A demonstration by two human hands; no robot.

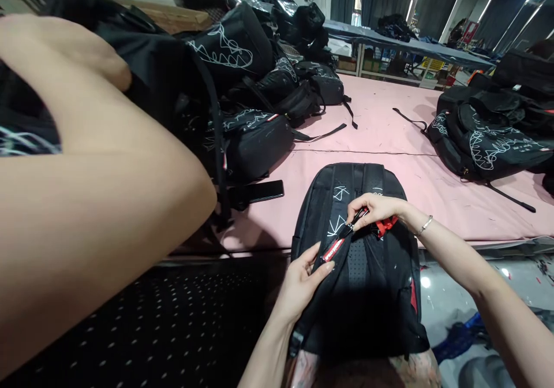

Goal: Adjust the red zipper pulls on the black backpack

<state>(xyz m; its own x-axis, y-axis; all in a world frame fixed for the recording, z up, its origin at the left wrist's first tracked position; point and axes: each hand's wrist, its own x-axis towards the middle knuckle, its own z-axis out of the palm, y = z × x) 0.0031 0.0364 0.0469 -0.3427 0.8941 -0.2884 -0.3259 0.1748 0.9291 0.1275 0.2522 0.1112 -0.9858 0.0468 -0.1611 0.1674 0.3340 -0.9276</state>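
My left hand (303,278) pinches the lower end of a thin black strap with a red printed tab (340,242); my right hand (374,209) grips its upper end, fingers closed tight. It stretches taut across the black nylon backpack (367,295) (perforated mesh panel up) leaning from my lap onto the pink table (389,140) edge. Left lies a flat black phone (264,191), beyond it heaped black printed bags (259,99).
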